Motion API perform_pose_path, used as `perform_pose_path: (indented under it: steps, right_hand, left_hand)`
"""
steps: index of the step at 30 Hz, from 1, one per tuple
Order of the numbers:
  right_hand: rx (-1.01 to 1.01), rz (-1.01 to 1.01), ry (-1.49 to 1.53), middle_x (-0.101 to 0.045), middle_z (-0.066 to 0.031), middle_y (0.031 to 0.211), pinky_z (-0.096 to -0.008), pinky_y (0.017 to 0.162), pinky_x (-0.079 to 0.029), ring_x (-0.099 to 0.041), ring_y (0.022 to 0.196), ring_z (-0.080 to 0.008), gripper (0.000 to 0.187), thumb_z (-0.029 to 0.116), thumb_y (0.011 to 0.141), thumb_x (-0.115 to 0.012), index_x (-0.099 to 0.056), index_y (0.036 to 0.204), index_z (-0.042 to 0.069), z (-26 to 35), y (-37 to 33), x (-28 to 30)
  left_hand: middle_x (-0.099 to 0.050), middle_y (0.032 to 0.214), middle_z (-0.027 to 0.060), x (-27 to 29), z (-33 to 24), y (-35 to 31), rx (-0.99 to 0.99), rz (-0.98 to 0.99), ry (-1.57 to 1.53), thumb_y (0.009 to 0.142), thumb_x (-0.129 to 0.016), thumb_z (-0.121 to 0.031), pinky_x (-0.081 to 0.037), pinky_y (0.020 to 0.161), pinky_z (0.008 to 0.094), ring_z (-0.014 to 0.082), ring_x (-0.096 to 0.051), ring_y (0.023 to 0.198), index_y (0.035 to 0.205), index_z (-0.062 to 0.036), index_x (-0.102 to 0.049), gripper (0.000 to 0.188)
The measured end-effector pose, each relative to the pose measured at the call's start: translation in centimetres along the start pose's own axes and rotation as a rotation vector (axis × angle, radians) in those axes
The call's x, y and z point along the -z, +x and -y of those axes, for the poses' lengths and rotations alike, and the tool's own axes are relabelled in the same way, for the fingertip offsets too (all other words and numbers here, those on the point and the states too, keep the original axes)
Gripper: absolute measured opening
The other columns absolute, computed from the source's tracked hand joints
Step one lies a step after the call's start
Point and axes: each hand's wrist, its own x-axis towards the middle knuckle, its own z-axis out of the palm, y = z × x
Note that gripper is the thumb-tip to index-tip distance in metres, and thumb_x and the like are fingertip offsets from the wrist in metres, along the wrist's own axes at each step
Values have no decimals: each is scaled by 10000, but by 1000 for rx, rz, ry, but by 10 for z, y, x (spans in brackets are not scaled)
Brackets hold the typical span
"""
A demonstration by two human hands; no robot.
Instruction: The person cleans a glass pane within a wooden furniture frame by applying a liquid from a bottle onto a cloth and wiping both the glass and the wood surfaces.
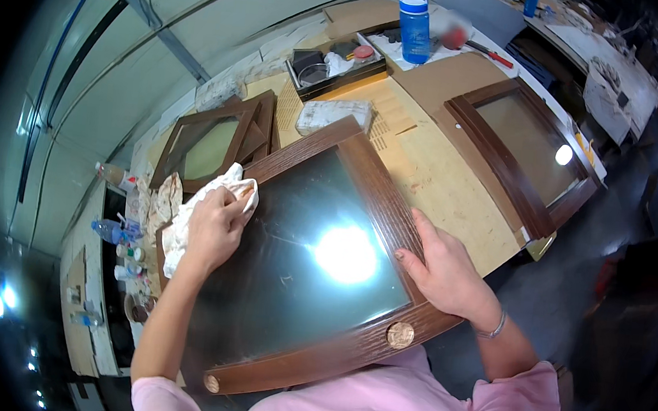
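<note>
A dark brown wooden cabinet door with a glass pane (287, 241) is tilted up in front of me, its lower rail close to my body. Two round bare-wood holes show in that rail. My left hand (217, 227) is closed on a crumpled white rag (187, 220), stained brown in one spot, and presses it at the frame's left side. On the other side, my right hand (445, 266) grips the right stile, thumb on the front face and fingers around the outer edge. The pane throws back a bright lamp glare.
Another glazed door (498, 154) lies at the table's right, and more frames (209, 144) lie at the left. Behind are a wrapped white block (335, 117), a tray of small items (337, 65) and a blue bottle (414, 37). Bottles and jars (119, 234) stand at far left.
</note>
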Motion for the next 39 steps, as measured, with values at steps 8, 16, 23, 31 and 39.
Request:
perform_pose_path:
  steps: [8, 16, 23, 31, 39]
  right_hand:
    - [8, -11, -27, -623, -366, 1091, -479, 888, -499, -619, 1030, -490, 602, 173, 939, -641, -403, 1380, -159, -5, 0, -3]
    - [53, -65, 46, -613, -381, 1072, -517, 898, -488, -614, 987, -513, 628, 196, 928, -608, -386, 1390, -166, -4, 1, -6]
    - [32, -35, 18, -612, -382, 1081, -517, 888, -490, -612, 984, -519, 627, 211, 940, -611, -386, 1384, -171, -4, -1, -7]
    - [75, -47, 59, -605, -387, 1103, -509, 893, -490, -609, 1011, -516, 607, 186, 933, -625, -402, 1369, -173, -2, 2, -5]
    - [85, -69, 66, -599, -391, 1126, -503, 908, -486, -602, 1035, -520, 594, 173, 930, -625, -408, 1360, -176, -4, 2, -6]
  left_hand:
    - [-573, 812, 97, -13, -15, 23, -250, -103, -65, 804, -615, 32, -454, 693, 425, 299, -578, 765, 1044, -141, -779, 338]
    - [-614, 831, 102, -10, 6, -9, -152, -114, -179, 787, -643, 36, -455, 695, 432, 318, -612, 804, 1002, -116, -761, 289]
    - [-605, 821, 79, 10, -37, -50, -228, 132, -329, 709, -614, 52, -399, 722, 421, 280, -585, 767, 1077, -189, -756, 463]
    - [-546, 792, 62, 23, -63, -71, -331, 81, -190, 660, -637, 24, -364, 725, 410, 258, -555, 727, 899, -80, -726, 276]
    - [-529, 779, -13, 29, -89, -76, -383, 96, -172, 679, -662, -7, -316, 683, 383, 194, -546, 717, 1003, -150, -744, 363]
